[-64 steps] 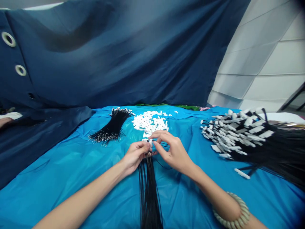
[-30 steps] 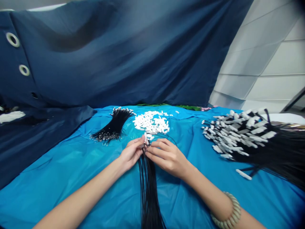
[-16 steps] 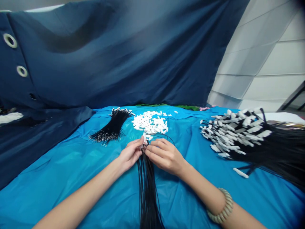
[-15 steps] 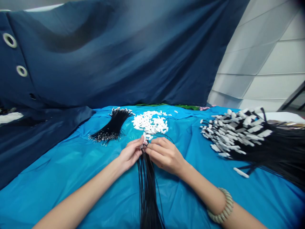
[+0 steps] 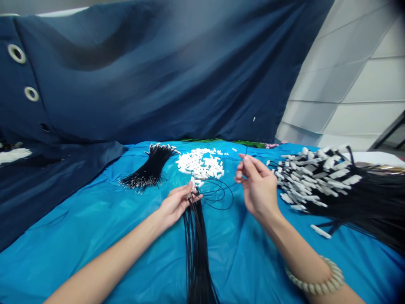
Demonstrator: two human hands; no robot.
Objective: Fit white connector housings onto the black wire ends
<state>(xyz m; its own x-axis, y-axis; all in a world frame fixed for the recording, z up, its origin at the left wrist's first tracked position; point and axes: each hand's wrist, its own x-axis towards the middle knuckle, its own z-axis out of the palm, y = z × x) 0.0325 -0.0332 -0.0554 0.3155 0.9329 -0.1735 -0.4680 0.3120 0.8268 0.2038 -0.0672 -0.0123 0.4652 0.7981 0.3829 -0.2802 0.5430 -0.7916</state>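
My left hand [image 5: 177, 203] pinches a white connector piece [image 5: 193, 183] and the top of a bundle of black cords [image 5: 198, 249], which hangs down toward the bottom edge. Up and to the right, my right hand [image 5: 257, 181] is closed on a thin black cord [image 5: 246, 150] between thumb and fingers. A loose black loop [image 5: 232, 198] curls between the two hands. Just beyond my left hand lies a heap of small white pieces [image 5: 201, 164]. The exact parts under my left fingertips are hidden.
A short bundle of black cords [image 5: 147, 169] lies at the left on the blue cloth [image 5: 126, 236]. To the right is a large pile of black cords with white ends [image 5: 303, 179]. A dark blue curtain [image 5: 158, 76] hangs behind.
My right hand has moved away from my left hand, up and right, drawing out a thin cord. A loop of cord now shows between them. My left hand has stayed in place.
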